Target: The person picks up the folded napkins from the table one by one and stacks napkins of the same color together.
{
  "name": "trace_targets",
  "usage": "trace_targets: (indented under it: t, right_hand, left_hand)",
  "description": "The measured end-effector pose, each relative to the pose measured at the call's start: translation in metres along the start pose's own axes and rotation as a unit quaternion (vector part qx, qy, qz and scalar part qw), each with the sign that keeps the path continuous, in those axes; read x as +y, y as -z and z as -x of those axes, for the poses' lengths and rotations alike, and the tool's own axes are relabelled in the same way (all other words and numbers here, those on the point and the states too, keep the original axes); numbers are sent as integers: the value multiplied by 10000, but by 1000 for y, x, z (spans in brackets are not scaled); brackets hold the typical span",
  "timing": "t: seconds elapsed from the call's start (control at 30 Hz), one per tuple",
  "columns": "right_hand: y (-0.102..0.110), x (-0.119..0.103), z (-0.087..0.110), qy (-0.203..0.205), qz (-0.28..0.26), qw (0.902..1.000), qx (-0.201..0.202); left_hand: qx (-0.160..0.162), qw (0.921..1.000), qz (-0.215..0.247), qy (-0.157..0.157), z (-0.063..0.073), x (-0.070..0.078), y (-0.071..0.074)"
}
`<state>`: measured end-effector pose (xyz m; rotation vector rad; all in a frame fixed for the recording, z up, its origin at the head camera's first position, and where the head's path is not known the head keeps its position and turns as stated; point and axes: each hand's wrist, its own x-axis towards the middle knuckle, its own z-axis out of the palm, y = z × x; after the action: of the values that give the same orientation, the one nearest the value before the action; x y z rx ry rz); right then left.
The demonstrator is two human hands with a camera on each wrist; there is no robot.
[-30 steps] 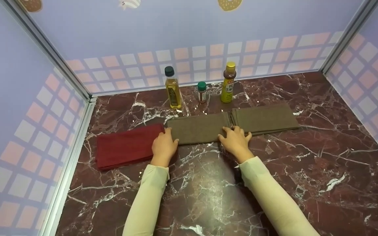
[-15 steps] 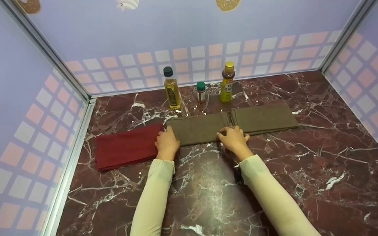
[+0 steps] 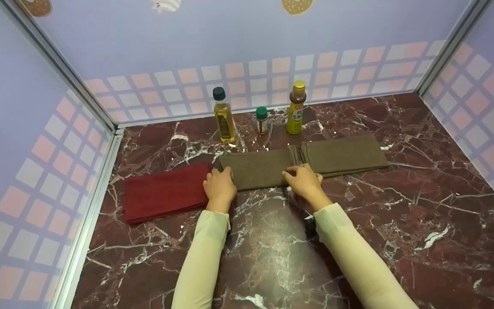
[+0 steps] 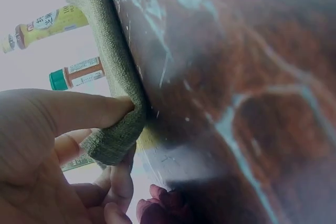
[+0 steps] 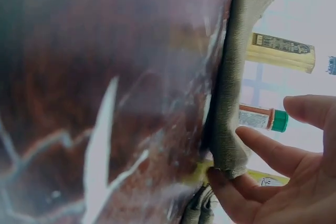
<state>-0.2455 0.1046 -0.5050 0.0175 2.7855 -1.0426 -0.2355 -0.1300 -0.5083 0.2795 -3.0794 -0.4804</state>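
A folded olive cloth (image 3: 260,169) lies between my two hands in the head view. My left hand (image 3: 220,186) pinches its left end; the left wrist view shows the thumb pressed on the bent cloth end (image 4: 118,135) and fingers behind it. At the other end, my right hand (image 3: 305,182) grips the corner with curled fingers, seen around the cloth edge (image 5: 231,150) in the right wrist view. To the left lies a folded red cloth (image 3: 165,193), close beside my left hand. A second folded olive cloth (image 3: 345,154) lies just right of the right hand.
Behind the cloths stand an oil bottle (image 3: 224,118) with a dark cap, a small green-capped jar (image 3: 262,121) and a yellow-capped bottle (image 3: 296,109). The dark red marbled tabletop (image 3: 264,249) meets patterned panels at the back and sides.
My left hand has moved right, from the red cloth's edge onto the middle olive cloth's left end. The middle cloth's right end is slightly rumpled, with its fingers curled closer.
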Motion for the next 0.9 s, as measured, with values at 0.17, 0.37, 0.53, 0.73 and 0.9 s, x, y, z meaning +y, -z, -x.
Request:
trace_targets:
  t: [0.17, 0.37, 0.53, 0.73, 0.9]
  right_hand:
    - [2, 0, -1, 174, -197, 9996, 45]
    - [3, 4, -3, 448, -423, 9977, 297]
    - [11, 12, -8, 626, -362, 9963, 472]
    - [27, 27, -13, 753, -22, 9953, 608]
    - [39, 43, -15, 775, 198, 9946, 654]
  left_hand:
    - [241, 9996, 24, -167, 2, -1, -2]
    - [428, 9984, 200, -309, 6, 1, -5]
    - [625, 9956, 381, -584, 7, 8, -8]
    - [851, 9905, 613, -894, 8, 21, -12]
    - [817, 9889, 753, -985, 9, 35, -19]
